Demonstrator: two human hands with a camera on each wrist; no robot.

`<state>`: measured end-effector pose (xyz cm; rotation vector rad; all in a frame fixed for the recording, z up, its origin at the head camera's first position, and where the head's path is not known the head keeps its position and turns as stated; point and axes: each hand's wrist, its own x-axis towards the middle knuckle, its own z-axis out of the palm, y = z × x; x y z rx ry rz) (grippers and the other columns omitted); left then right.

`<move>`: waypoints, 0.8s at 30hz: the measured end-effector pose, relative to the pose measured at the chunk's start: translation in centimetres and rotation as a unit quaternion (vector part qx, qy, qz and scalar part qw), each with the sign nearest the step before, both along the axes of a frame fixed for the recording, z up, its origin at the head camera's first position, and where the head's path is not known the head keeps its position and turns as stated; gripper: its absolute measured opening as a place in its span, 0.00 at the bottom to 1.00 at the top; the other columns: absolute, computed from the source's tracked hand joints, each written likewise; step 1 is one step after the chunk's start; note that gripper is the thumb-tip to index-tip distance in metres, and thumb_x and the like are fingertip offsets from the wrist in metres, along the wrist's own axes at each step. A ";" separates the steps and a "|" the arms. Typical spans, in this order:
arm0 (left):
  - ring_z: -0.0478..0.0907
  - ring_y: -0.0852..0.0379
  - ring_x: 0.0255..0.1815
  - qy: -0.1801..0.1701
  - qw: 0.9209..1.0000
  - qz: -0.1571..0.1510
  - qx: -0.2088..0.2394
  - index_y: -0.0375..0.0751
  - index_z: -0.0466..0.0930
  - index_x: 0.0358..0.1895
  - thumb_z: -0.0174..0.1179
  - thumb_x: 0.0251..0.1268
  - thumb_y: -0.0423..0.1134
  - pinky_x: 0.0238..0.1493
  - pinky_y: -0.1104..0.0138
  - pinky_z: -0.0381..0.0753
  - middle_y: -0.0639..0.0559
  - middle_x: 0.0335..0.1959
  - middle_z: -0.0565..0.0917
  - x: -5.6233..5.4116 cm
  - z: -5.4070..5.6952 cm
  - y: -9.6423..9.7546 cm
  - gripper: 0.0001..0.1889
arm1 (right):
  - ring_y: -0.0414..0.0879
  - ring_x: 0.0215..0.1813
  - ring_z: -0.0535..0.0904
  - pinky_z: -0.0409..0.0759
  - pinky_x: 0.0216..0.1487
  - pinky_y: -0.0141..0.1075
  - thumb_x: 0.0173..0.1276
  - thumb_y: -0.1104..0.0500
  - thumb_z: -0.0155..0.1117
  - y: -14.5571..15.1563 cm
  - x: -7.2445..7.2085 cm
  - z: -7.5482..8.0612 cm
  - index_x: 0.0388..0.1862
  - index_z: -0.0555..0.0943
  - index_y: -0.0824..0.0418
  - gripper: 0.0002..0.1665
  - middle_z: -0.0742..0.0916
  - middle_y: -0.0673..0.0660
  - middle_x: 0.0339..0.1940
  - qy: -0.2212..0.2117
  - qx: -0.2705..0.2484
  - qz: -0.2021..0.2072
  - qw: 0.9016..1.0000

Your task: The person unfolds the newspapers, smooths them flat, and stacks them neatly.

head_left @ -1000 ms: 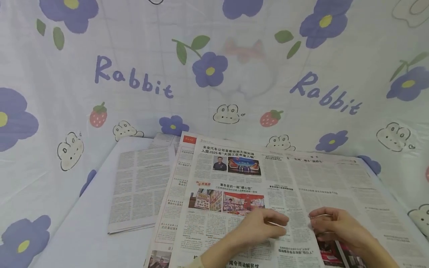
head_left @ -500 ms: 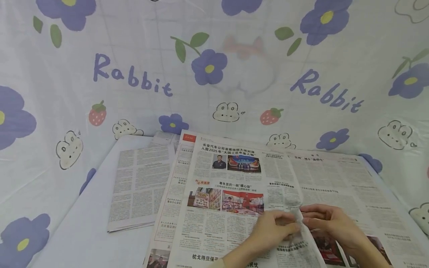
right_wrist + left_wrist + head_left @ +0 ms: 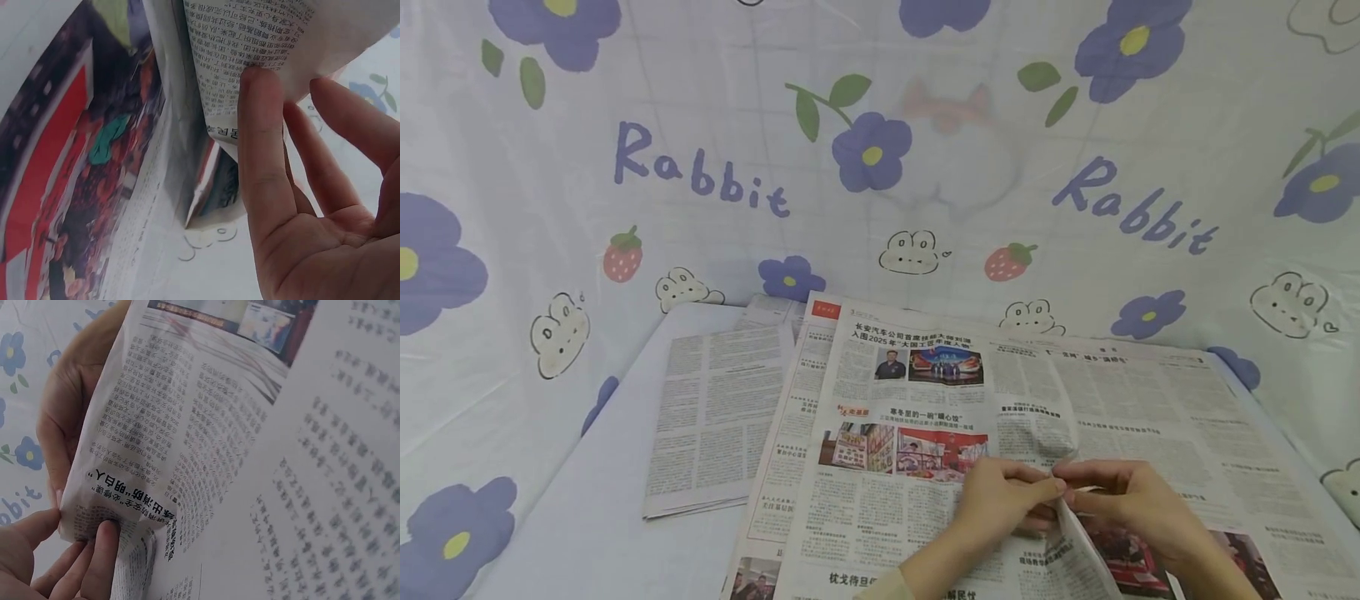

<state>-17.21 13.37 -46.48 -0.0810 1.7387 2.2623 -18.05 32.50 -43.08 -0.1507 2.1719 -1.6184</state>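
A newspaper lies spread across the table, printed with columns, headlines and colour photos. The free edge of its upper sheet is lifted near the middle. My left hand pinches that edge; in the left wrist view its thumb is on one side of the sheet and its fingers on the other. Close beside it, my right hand pinches the same edge, fingertips nearly meeting the left ones. In the right wrist view, one digit of the right hand lies across the raised paper. The sheet partly hides some fingertips.
To the left, a folded newspaper lies on the white table cover. Another piece of newsprint shows behind it. A white curtain with purple flowers and rabbits hangs at the back.
Both hands have come together at the sheet's edge, which was lying flatter a second ago. The edge is now gripped, raised and bent, with creases around the fingers.
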 end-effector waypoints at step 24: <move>0.83 0.52 0.20 0.084 0.994 -0.033 -0.068 0.40 0.82 0.33 0.65 0.56 0.23 0.23 0.60 0.84 0.51 0.25 0.85 -0.4 -0.9 -0.4 0.08 | 0.53 0.43 0.84 0.82 0.33 0.45 0.60 0.59 0.75 -0.5 0.0 -0.2 0.42 0.76 0.69 0.20 0.84 0.60 0.46 0.018 0.053 -0.023 0.998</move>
